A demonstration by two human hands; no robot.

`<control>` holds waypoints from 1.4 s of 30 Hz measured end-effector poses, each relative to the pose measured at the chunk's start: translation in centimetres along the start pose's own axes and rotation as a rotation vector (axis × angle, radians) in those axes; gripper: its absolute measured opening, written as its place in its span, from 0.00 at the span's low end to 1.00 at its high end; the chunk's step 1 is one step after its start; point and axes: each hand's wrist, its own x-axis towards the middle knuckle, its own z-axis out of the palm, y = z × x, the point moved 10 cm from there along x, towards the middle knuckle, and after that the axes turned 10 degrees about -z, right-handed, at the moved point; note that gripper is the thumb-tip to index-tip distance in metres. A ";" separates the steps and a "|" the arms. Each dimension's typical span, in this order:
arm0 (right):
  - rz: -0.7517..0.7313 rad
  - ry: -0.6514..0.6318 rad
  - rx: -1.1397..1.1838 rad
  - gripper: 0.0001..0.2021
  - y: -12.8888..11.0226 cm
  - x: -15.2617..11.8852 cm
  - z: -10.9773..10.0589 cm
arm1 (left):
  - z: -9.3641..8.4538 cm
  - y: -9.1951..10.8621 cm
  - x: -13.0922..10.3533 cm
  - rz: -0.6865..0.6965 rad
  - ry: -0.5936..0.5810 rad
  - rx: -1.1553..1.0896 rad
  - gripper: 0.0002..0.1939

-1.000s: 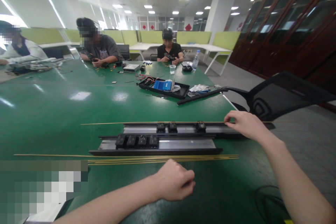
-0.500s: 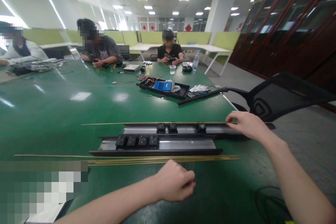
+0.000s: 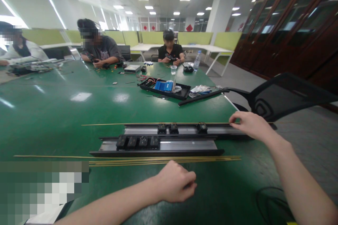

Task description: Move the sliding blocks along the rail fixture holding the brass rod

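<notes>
My right hand [image 3: 248,123] pinches a thin brass rod [image 3: 105,124] near the right end of the far rail [image 3: 185,131]. The rod runs along that rail's back edge and sticks out to the left. Three black blocks [image 3: 202,128] sit in the far rail's channel. In front lies a nearer, shorter rail [image 3: 187,145] with several black blocks [image 3: 143,142] grouped at its left. Several more brass rods [image 3: 158,161] lie loosely on the table before it. My left hand [image 3: 177,182] rests on the table just below these rods, fingers curled, with nothing visible in them.
Beyond the rails are a black tray [image 3: 182,95] with a blue pack, white gloves [image 3: 202,90] and a black bar [image 3: 198,98]. An office chair [image 3: 287,95] stands at the right edge. Three people sit at the table's far side, near a water bottle [image 3: 196,61].
My right hand has slid very slightly to the right along the rod. My left hand, the rails and the blocks stay where they were.
</notes>
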 end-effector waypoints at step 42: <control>0.162 -0.105 -0.005 0.12 3.2 -0.7 0.9 | 0.0 0.1 -0.1 0.009 0.019 -0.021 0.11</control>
